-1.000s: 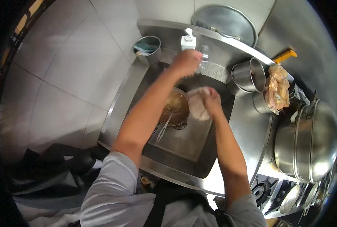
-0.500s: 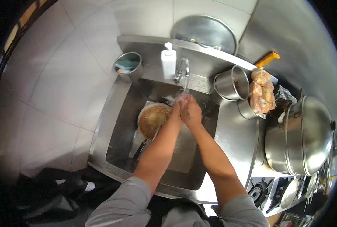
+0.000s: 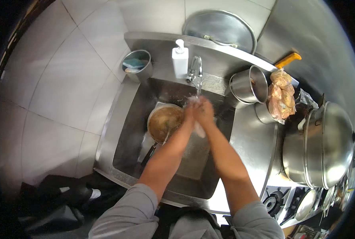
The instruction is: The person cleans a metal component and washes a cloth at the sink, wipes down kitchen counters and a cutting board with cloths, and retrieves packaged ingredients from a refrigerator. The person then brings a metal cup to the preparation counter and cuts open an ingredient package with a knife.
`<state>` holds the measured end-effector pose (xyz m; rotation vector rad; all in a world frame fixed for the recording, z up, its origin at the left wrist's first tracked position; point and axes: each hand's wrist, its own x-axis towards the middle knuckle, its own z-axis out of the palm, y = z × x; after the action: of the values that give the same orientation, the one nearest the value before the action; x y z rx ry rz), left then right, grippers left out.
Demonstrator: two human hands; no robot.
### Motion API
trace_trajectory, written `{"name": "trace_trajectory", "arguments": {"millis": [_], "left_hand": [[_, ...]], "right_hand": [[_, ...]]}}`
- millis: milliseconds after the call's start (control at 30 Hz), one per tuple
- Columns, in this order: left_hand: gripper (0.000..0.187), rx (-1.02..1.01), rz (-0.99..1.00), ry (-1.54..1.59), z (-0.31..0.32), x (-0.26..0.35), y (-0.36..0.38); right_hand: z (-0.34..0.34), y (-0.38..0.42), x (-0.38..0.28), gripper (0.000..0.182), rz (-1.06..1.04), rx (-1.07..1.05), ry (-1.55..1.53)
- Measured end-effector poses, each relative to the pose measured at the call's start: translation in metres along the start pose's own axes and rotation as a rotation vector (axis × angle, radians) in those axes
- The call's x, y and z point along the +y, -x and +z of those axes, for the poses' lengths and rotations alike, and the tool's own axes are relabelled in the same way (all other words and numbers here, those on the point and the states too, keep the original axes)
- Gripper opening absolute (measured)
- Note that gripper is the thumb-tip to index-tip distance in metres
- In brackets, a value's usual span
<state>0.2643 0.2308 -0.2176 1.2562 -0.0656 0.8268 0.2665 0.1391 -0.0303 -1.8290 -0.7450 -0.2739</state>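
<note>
Both hands meet under the thin stream from the tap (image 3: 196,68): the left hand (image 3: 190,110) and the right hand (image 3: 205,109) are pressed palm to palm, fingers closed against each other and gripping nothing, over the steel sink (image 3: 131,131). Just left of them, down in the basin, sits a pan (image 3: 163,121) full of brownish water, its handle pointing toward the person. To rinse well, it seems best to keep the palms directly below the falling water, rub along and between the fingers, and hold clear of the dirty pan so nothing splashes back up. A soap dispenser (image 3: 180,59) stands on the ledge beside the tap, a small cup holding a sponge (image 3: 137,65) sits at the sink's far left corner, and steel pots (image 3: 247,83) crowd the counter to the right.
</note>
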Motion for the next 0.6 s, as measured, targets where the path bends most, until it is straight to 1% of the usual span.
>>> {"name": "trace_trajectory", "arguments": {"millis": [33, 67, 100, 133, 167, 200, 233, 267, 300, 333, 367, 400, 433, 467, 500, 533, 567, 600], "left_hand": [[0.047, 0.140, -0.288, -0.145, 0.017, 0.032, -0.009], [0.053, 0.283, -0.577, -0.283, 0.038, 0.078, -0.021], [0.043, 0.051, -0.627, -0.564, 0.053, 0.162, -0.043], [0.043, 0.056, -0.635, -0.559, 0.044, 0.181, -0.050], [0.035, 0.015, -0.672, -0.441, 0.034, 0.190, -0.053], [0.032, -0.027, -0.706, -0.324, 0.025, 0.191, -0.054], [0.032, -0.029, -0.724, -0.324, 0.017, 0.186, -0.058], [0.033, 0.071, -0.742, -0.071, 0.010, 0.183, -0.061], [0.035, 0.173, -0.742, 0.181, 0.006, 0.181, -0.062], [0.035, 0.173, -0.747, 0.180, 0.007, 0.177, -0.060], [0.040, 0.137, -0.658, 0.027, 0.017, 0.180, -0.060], [0.045, 0.099, -0.569, -0.123, 0.025, 0.184, -0.059], [0.045, 0.100, -0.577, -0.120, 0.028, 0.191, -0.058], [0.047, -0.166, -0.547, -0.112, 0.029, 0.196, -0.059], [0.049, -0.431, -0.512, -0.102, 0.030, 0.199, -0.057], [0.049, -0.432, -0.518, -0.100, 0.029, 0.195, -0.055], [0.049, -0.397, -0.333, -0.518, 0.028, 0.188, -0.057], [0.049, -0.348, -0.128, -0.927, 0.027, 0.183, -0.058]], "right_hand": [[-0.014, -0.013, -0.004, 0.021, 0.099, -0.132, 0.116], [-0.022, -0.025, -0.009, 0.020, 0.194, -0.267, 0.236], [-0.023, -0.033, -0.009, 0.020, 0.192, -0.277, 0.234], [-0.025, -0.039, -0.006, 0.020, 0.157, -0.233, 0.191], [-0.028, -0.039, -0.004, 0.019, 0.134, -0.195, 0.149], [-0.033, -0.043, -0.010, 0.019, 0.153, -0.205, 0.155], [-0.038, -0.052, -0.023, 0.020, 0.304, -0.260, 0.095], [-0.040, -0.054, -0.029, 0.021, 0.456, -0.314, 0.031], [-0.038, -0.053, -0.028, 0.021, 0.465, -0.315, 0.029], [-0.037, -0.054, -0.027, 0.022, 0.394, -0.350, -0.003], [-0.038, -0.054, -0.027, 0.022, 0.322, -0.387, -0.033], [-0.041, -0.054, -0.033, 0.022, 0.328, -0.389, -0.030], [-0.045, -0.055, -0.040, 0.019, 0.283, -0.381, 0.055], [-0.047, -0.056, -0.044, 0.017, 0.236, -0.370, 0.139], [-0.047, -0.056, -0.042, 0.017, 0.243, -0.370, 0.141], [-0.045, -0.058, -0.041, 0.017, 0.180, -0.382, 0.174], [-0.045, -0.060, -0.044, 0.016, 0.114, -0.392, 0.207], [-0.049, -0.061, -0.048, 0.016, 0.114, -0.390, 0.209]]}}
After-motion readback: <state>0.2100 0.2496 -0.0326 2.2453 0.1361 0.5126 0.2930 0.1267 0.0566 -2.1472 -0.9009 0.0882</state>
